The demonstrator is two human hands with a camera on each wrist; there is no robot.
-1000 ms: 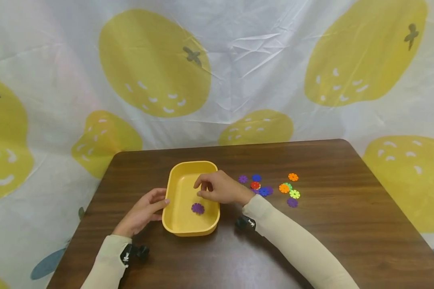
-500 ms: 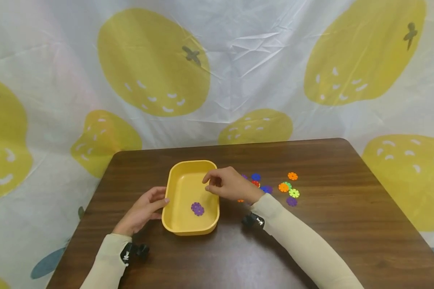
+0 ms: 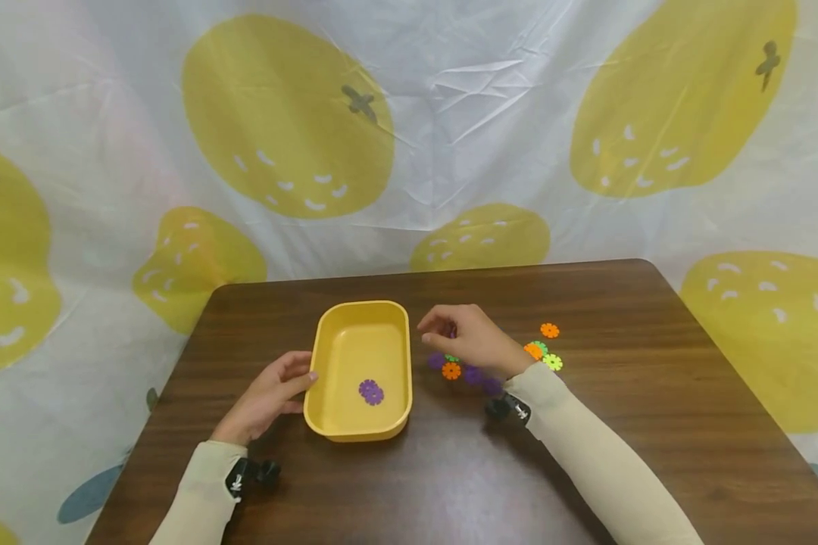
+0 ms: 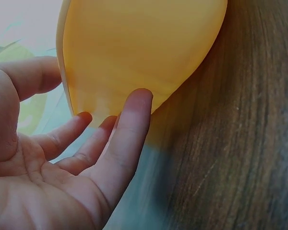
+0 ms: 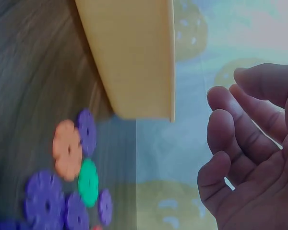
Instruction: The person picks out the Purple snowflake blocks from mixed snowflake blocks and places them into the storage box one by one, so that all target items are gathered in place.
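Yellow bin sits on the table. Left hand at bin's left wall: thumb over the rim, fingertips on the outside, light pinch on the wall. Right hand hangs just right of bin, off the table, fingers half curled toward the thumb, nothing in them. Two purple discs overlap on bin floor, near half. Right of bin: orange disc among others, some partly hidden by that hand. Farther right of bin: lime disc.
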